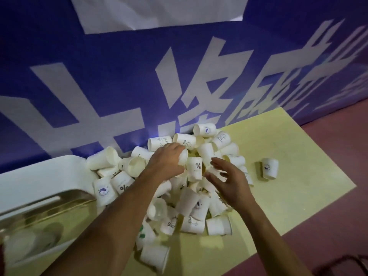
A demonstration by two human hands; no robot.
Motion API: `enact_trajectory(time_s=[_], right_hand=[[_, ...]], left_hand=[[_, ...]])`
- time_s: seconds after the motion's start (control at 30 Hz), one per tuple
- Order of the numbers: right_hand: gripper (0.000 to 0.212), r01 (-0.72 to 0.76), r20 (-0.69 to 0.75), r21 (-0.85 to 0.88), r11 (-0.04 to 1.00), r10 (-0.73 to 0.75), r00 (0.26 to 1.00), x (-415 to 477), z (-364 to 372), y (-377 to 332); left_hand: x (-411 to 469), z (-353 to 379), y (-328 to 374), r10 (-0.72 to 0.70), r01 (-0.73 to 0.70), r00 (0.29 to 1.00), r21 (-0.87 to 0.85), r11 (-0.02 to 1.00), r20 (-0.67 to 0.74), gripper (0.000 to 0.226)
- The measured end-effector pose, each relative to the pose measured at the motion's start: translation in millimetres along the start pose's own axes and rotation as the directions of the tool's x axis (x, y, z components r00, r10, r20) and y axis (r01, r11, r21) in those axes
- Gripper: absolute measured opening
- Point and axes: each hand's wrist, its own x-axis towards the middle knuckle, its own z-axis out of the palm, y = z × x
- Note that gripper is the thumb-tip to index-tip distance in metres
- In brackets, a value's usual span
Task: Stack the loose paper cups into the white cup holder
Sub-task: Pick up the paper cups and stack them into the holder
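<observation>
A heap of several loose white paper cups lies on the pale yellow table, against the blue banner. The white cup holder stands at the left, with a clear tube part below it in which cups show dimly. My left hand reaches into the top of the heap and grips a white cup. My right hand hovers over the heap's right side with spread, relaxed fingers, next to a cup printed with a percent sign.
One cup lies apart on the table to the right of the heap. The blue banner with large white characters rises right behind the table. Reddish floor lies past the table's right and front edges.
</observation>
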Motion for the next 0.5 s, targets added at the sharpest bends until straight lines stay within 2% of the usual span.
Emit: enact_trajectory(time_s=[0.13, 0.23, 0.33, 0.4, 0.43, 0.5], right_hand=[[0.052, -0.058, 0.044, -0.021, 0.998, 0.059, 0.997, 33.7, -32.6, 37.0], [0.053, -0.094, 0.041, -0.047, 0.995, 0.095, 0.995, 62.1, -53.3, 57.4], [0.053, -0.167, 0.021, -0.072, 0.983, 0.169, 0.985, 95.7, -63.1, 70.7], [0.053, -0.281, 0.002, -0.06, 0.958, 0.281, 0.96, 123.0, -62.2, 79.3], [0.059, -0.34, -0.011, -0.021, 0.94, 0.34, 0.941, 138.3, -60.2, 83.7], [0.071, -0.465, -0.019, 0.065, 0.883, 0.467, 0.884, 170.8, -55.4, 92.1]], left_hand=[[52.4, 30.4, 4.4, -0.014, -0.017, 0.993, 0.259, 0.966, 0.115, 0.068], [70.8, 50.7, 4.1, -0.018, -0.02, 0.992, 0.295, 0.955, 0.125, 0.065], [75.9, 54.5, 3.1, -0.052, 0.019, 0.991, 0.256, 0.966, 0.121, 0.069], [74.4, 44.2, 6.7, -0.092, 0.072, 0.991, 0.189, 0.979, 0.099, 0.071], [71.1, 37.4, 10.5, -0.115, 0.108, 0.992, 0.109, 0.988, 0.061, 0.072], [58.7, 23.0, 20.6, -0.188, 0.174, 0.977, -0.134, 0.976, -0.101, 0.074]])
